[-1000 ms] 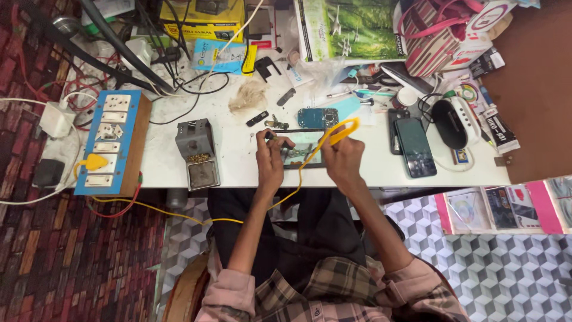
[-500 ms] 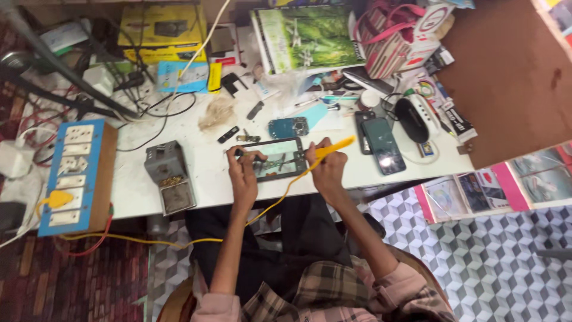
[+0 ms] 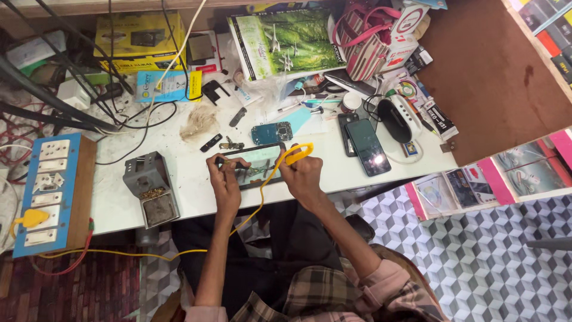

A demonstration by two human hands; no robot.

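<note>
Gripping a yellow-handled soldering iron (image 3: pixel 296 155), the right hand (image 3: pixel 304 176) works over an opened black phone (image 3: pixel 255 164); left hand (image 3: pixel 225 179) pinches its edge; a slip could probably scorch neighbouring parts.

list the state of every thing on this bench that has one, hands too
opened phone: flat on the white table, insides up
left hand: gripping the phone's left end
right hand: closed on the yellow soldering iron, tip over the phone
blue circuit board: loose, lying beyond the phone
dark phone: flat, screen up
grey iron stand: upright, empty
yellow plug: in the blue socket board
</note>
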